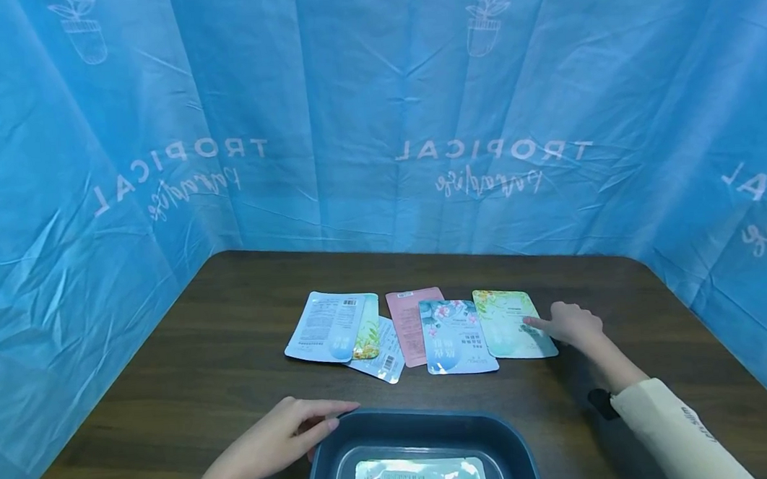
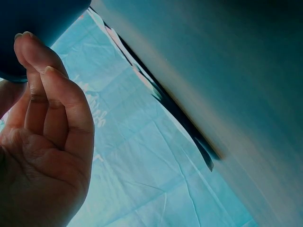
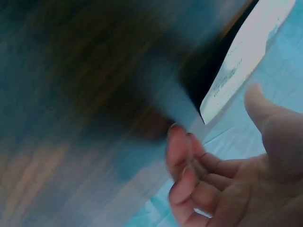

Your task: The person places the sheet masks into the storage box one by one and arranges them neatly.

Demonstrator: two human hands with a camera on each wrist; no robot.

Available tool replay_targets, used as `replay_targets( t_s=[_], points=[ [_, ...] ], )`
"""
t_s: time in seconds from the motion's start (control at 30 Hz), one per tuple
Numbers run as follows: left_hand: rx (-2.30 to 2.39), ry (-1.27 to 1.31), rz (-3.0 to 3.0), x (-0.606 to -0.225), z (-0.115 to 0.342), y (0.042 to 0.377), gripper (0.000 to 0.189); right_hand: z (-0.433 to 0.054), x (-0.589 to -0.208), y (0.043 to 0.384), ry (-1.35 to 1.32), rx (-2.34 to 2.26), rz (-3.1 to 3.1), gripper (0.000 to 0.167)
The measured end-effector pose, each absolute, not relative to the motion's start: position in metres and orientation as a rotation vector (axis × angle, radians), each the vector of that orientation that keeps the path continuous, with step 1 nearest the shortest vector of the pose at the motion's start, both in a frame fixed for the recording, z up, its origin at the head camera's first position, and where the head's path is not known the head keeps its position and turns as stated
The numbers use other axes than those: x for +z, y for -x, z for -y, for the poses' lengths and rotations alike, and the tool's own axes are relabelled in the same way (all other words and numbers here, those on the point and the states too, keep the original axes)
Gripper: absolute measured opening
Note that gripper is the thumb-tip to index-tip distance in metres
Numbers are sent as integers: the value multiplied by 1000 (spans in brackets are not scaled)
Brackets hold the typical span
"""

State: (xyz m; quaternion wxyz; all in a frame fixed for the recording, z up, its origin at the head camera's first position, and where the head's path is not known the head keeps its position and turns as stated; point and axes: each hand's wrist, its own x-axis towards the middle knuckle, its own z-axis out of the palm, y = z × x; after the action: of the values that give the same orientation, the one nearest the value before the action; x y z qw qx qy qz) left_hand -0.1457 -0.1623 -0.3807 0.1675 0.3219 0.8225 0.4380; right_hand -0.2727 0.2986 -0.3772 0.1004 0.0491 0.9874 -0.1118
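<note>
Pale green flat foil sachet [image 1: 513,322] lies flat at the right end of the row on the dark wooden table [image 1: 220,349], its left edge just beside the blue floral sachet [image 1: 456,335]. My right hand [image 1: 573,322] touches it with the index finger out, the others loosely curled; nothing pinched. Risk, as I judge it: the flat sachet slides instead of lifting and pushes its neighbour askew. My left hand [image 1: 283,436] rests on the dark blue plastic bin's [image 1: 425,422] rim, fingers together and gently bent.
</note>
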Motion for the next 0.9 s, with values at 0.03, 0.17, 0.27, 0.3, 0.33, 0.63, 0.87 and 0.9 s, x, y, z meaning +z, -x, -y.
replay_targets(
  t_s=[0.03, 0.17, 0.27, 0.3, 0.33, 0.63, 0.87, 0.9],
  points=[
    [1248, -918, -2339, -381, 162, 145, 34, -297, -377, 272, -149, -293, -2906, 61],
    [1259, -927, -2341, -381, 162, 145, 34, -291, -376, 271, -128, -261, -2873, 65],
    [1268, -928, -2334, -382, 162, 145, 34, -287, -374, 272, -111, -280, -2857, 64],
    [1269, -929, -2332, -382, 162, 145, 34, -286, -374, 273, -111, -292, -2854, 63],
    [1272, -928, -2327, -382, 162, 145, 34, -285, -374, 273, -114, -308, -2853, 62],
    [1274, -944, -2321, -382, 163, 146, 34, -284, -389, 272, -49, -584, -2992, 29],
    [1276, -938, -2320, -382, 162, 145, 34, -286, -376, 260, 96, -1053, -3018, 18],
    [1277, -938, -2320, -382, 162, 145, 34, -285, -370, 258, 138, -1092, -3021, 18]
  ],
)
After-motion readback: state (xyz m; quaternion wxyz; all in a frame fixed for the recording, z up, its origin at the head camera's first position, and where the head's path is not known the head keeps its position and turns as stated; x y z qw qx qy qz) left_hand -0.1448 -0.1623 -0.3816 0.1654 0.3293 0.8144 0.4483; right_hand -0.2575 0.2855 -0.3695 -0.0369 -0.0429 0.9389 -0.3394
